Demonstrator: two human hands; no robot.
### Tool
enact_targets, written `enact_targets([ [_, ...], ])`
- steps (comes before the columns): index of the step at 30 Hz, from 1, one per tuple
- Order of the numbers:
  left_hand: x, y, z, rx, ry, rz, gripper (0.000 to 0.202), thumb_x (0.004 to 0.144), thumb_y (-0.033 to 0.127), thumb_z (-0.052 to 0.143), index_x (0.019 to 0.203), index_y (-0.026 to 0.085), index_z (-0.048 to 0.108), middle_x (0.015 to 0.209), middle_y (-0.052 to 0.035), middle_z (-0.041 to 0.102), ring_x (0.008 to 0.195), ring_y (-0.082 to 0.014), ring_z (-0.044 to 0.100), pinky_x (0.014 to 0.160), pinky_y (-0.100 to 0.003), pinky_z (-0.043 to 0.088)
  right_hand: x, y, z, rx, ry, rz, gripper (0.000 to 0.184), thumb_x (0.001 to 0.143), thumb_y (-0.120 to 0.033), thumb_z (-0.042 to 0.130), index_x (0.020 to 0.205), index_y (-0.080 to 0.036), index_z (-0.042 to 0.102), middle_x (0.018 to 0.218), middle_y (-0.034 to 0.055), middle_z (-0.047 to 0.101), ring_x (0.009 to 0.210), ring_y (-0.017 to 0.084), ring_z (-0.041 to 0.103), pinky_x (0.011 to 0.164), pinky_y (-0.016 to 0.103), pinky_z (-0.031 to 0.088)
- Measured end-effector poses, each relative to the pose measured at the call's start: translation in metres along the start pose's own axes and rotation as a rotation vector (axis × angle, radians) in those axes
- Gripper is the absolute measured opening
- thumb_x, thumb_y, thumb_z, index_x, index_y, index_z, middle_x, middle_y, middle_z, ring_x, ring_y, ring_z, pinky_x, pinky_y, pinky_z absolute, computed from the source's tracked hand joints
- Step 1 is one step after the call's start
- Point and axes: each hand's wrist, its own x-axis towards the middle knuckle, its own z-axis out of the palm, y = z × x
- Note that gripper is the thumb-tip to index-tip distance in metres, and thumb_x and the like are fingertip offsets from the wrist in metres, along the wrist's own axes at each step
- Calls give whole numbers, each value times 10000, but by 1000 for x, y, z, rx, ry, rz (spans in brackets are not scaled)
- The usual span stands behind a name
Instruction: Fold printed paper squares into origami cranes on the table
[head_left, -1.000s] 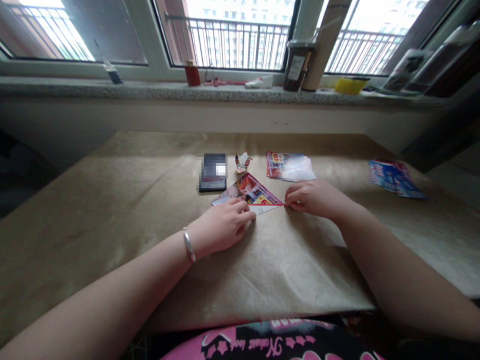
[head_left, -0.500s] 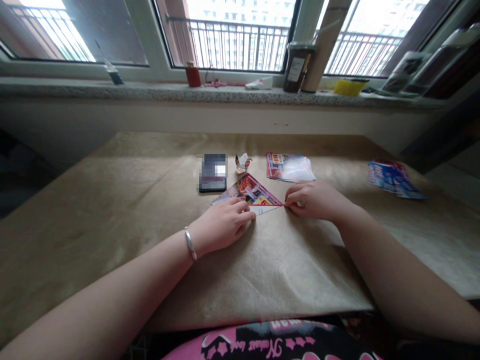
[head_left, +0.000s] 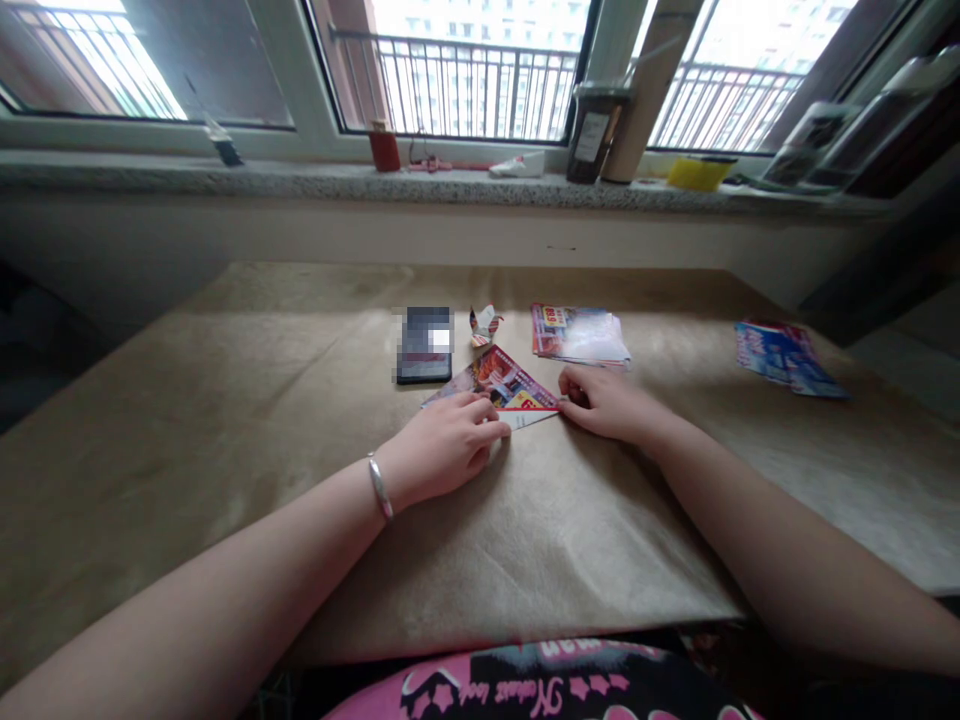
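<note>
A colourful printed flyer (head_left: 501,378), folded into a triangle, lies on the table in front of me. A white strip shows below the red line near its front edge. My left hand (head_left: 448,440), wearing a silver bangle (head_left: 379,487), rests on its near left part and holds it down with bent fingers. At its right corner, my right hand (head_left: 604,402) has thumb and forefinger closed on the tip. The left fingers hide part of the flyer's lower left. Just behind the flyer stands a small folded paper figure (head_left: 486,327).
A dark phone-like object (head_left: 424,350), partly pixelated, lies left of the paper figure. A stack of flyers (head_left: 581,334) sits behind my right hand, and blue leaflets (head_left: 787,358) lie farther right on the table (head_left: 225,400). Jars and small items line the windowsill (head_left: 300,182).
My right hand has shifted slightly left and its fingers have curled more at the flyer's right corner. My left hand and the flyer stay nearly where they were.
</note>
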Motion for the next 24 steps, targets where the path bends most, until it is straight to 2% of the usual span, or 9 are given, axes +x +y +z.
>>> enact_targets([
  [10,0,1,-3,-19,-14,-5,291,885,155,403,1067,191,626,1030,-88,595,988,-205,534,887,-372,475,-1,2,0,-109,0,24,178,812,-327,510,928,-193,522,801,42,654,783,211,582,783,347,359],
  [18,-1,-2,-1,-41,4,11,292,879,152,417,1079,200,624,1027,-82,593,977,-201,532,876,-367,480,-4,12,0,-83,11,-55,182,815,-293,510,964,-189,508,788,38,654,746,195,583,787,349,364],
  [24,-1,-4,-1,-48,-3,29,300,881,152,416,1084,201,631,1033,-86,590,982,-205,533,879,-369,472,-4,19,3,-75,10,-76,155,808,-229,486,952,-187,526,845,62,651,815,209,583,786,333,384],
])
